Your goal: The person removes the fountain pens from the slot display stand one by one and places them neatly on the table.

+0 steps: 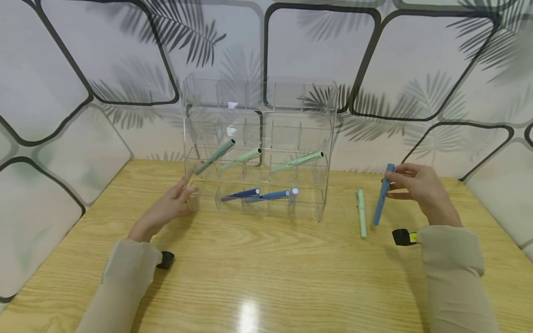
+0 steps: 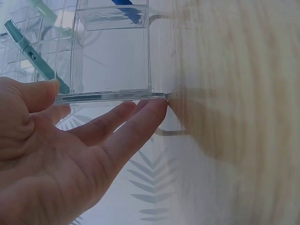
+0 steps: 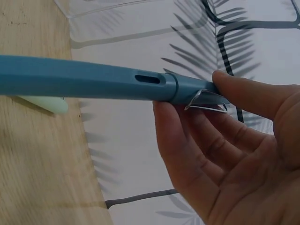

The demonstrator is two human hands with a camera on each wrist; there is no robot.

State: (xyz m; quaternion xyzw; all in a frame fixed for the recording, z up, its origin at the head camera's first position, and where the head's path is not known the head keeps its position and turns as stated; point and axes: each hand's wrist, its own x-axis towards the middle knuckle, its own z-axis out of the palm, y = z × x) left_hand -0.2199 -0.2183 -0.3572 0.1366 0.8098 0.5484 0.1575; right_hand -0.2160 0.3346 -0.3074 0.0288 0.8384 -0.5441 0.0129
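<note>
A clear acrylic tiered rack (image 1: 260,210) stands against the wall. My left hand (image 1: 168,208) holds its left side panel, with the thumb at the front edge and the other fingers along the outside. On the rack's third tier lean a grey-green pen (image 1: 215,157), a mint pen (image 1: 243,158) and a light green pen (image 1: 297,162). The bottom tier carries a dark blue pen (image 1: 240,194), a blue pen (image 1: 267,196) and a pale one (image 1: 294,192) seen nearly end-on. My right hand (image 1: 422,187) pinches a blue pen (image 3: 108,79) by its clip end, tilted over the table.
Another light green pen (image 1: 361,215) lies on the wooden table (image 1: 266,263), between the rack and my right hand. Behind the table rises a patterned wall (image 1: 316,51) with leaf shapes. The rack's upper tiers hold no pens.
</note>
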